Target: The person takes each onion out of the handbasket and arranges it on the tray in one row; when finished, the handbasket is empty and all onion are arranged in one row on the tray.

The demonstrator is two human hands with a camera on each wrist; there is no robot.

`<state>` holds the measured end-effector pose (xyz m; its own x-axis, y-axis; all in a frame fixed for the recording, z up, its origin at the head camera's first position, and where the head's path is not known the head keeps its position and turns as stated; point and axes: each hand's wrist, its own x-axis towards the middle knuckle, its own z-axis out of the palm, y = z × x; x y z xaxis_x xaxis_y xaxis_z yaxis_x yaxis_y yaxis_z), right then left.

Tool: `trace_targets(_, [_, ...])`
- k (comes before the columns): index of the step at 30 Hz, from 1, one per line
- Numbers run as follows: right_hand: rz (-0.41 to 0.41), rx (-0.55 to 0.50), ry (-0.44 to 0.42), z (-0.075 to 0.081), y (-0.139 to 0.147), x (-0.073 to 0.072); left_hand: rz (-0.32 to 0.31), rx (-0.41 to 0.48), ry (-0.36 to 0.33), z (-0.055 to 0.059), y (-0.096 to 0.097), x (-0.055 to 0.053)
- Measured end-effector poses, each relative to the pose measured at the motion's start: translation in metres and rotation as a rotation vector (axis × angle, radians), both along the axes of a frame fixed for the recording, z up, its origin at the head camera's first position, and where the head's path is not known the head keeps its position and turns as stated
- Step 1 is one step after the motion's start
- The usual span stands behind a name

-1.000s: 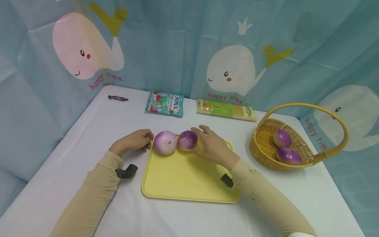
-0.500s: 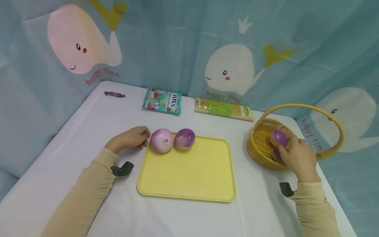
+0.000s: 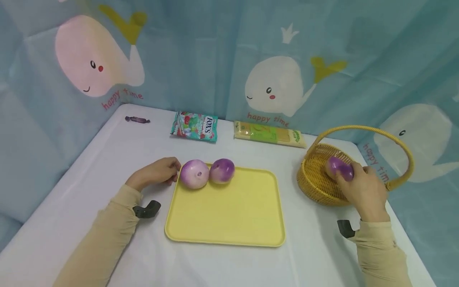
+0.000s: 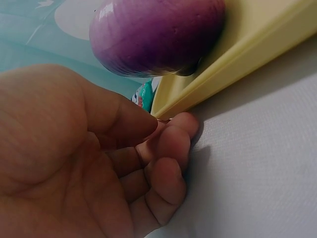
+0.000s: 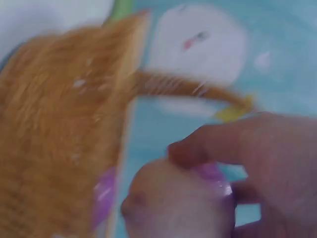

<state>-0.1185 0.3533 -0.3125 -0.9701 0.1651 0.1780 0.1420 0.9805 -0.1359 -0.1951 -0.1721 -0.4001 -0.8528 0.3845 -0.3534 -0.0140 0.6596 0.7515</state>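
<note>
In the head view, my left hand (image 3: pixel 159 173) is at the far left corner of a yellow tray (image 3: pixel 226 215). Thumb and curled index finger pinch the tray's rim (image 4: pixel 198 89), as the left wrist view shows. Inside that corner lie two purple-and-white onions side by side, a larger pale one (image 3: pixel 194 174) and a darker one (image 3: pixel 222 171). Over the wicker basket (image 3: pixel 313 189), my right hand (image 3: pixel 365 193) grips a purple onion (image 3: pixel 340 168), whose cream end with a nub shows in the blurred right wrist view. Another purple onion (image 5: pixel 103 196) is partly visible inside the basket there.
At the back of the white table stand a teal candy bag (image 3: pixel 195 126), a long yellow-green packet (image 3: pixel 269 133) and a small dark wrapped candy (image 3: pixel 137 119). The basket's tall handle (image 3: pixel 362 127) arches over its opening. A blue curtain (image 3: pixel 201 48) hangs behind.
My right hand has left the darker onion on the tray and moved right to the basket, where it has taken hold of an onion. The left hand stays at the tray's corner.
</note>
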Motion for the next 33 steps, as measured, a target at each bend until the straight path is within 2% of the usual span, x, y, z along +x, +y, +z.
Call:
trace_targets(2, [0.116, -0.04, 0.141, 0.004, -0.021, 0.003, -0.002, 0.002, -0.001, 0.0, 0.0, 0.0])
trace_targets(5, [0.347, -0.089, 0.253, 0.003, -0.057, -0.003, 0.005, 0.0, -0.01, 0.001, 0.0, -0.001])
trace_targets(7, [0.473, -0.099, 0.236, -0.005, -0.079, -0.01, 0.005, 0.001, -0.017, 0.002, -0.001, -0.001])
trace_targets(10, [0.58, -0.132, 0.141, -0.023, -0.105, -0.021, 0.006, 0.008, -0.027, 0.001, 0.0, -0.001])
trace_targets(14, [0.639, -0.18, 0.009, -0.049, -0.126, -0.031, 0.008, 0.014, -0.04, -0.001, 0.0, -0.001])
trace_targets(18, [0.675, -0.14, -0.022, -0.064, -0.139, -0.034, 0.009, 0.008, -0.034, 0.0, 0.0, -0.001])
trace_targets(21, [0.709, -0.094, -0.009, -0.068, -0.144, -0.034, 0.014, 0.005, -0.031, -0.001, 0.0, -0.002])
trace_targets(24, [0.736, -0.09, 0.001, -0.067, -0.148, -0.036, 0.014, 0.004, -0.028, -0.002, 0.0, -0.002])
trace_targets(33, [0.731, -0.156, -0.072, -0.067, -0.167, -0.043, 0.015, 0.0, -0.022, 0.001, 0.002, -0.001])
